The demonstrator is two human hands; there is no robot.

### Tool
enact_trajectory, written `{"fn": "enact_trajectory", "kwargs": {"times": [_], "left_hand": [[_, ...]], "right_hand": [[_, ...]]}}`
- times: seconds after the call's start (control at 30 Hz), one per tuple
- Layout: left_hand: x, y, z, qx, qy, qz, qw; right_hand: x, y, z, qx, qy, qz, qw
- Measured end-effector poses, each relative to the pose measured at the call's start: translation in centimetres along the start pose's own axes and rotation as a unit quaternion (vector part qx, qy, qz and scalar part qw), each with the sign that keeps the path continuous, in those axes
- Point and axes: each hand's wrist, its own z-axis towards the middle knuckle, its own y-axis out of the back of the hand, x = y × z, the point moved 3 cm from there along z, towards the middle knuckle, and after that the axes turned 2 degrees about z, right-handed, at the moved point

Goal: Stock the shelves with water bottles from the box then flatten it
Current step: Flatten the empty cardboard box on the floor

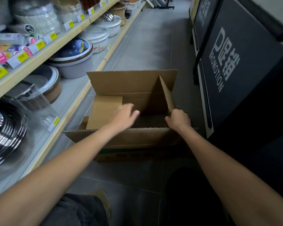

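One open cardboard box (121,138) on the floor (145,46); right hand (178,119), grip curled round its right flap (167,95); left hand (126,114), grip spread, empty.

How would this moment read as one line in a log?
box: open on floor, no bottles visible inside | left hand: reaches into box, fingers loose | right hand: holds right flap

The one camera sits on my head, looking forward and down along the aisle floor (153,46) with a wide, bowed view. It hangs close above the box (121,138), with the shelves (44,53) running up its left side.
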Motion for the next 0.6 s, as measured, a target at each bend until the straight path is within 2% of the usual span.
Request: {"fn": "enact_trajectory", "kwargs": {"times": [0.1, 0.17, 0.2, 0.3, 0.4, 0.5, 0.6], "left_hand": [[-4.0, -1.3, -2.2, 0.155, -0.121, 0.031, 0.980], [-5.1, -1.7, -3.2, 0.193, -0.158, 0.097, 0.964], [-5.1, -1.9, -3.3, 0.208, -0.150, 0.097, 0.962], [-3.6, -1.7, -2.4, 0.276, -0.026, -0.005, 0.961], [-0.9, -1.5, -1.3, 0.345, 0.043, 0.004, 0.938], [1.3, -1.6, -0.1, 0.429, 0.096, 0.047, 0.897], [2.8, -2.5, 0.8, 0.522, 0.074, 0.146, 0.837]], "right_hand": [[-0.1, -0.1, 0.0, 0.003, 0.003, 0.011, 1.000], [-0.1, 0.0, -0.2, 0.002, 0.001, 0.008, 1.000], [-0.1, -0.1, -0.3, 0.004, 0.001, 0.007, 1.000], [-0.1, -0.2, -0.6, 0.012, 0.002, 0.008, 1.000], [0.0, -0.2, -0.7, 0.016, 0.002, 0.004, 1.000], [0.0, -0.3, -0.6, 0.012, 0.002, 0.001, 1.000], [-0.1, -0.7, -0.6, 0.008, 0.002, -0.010, 1.000]]}}
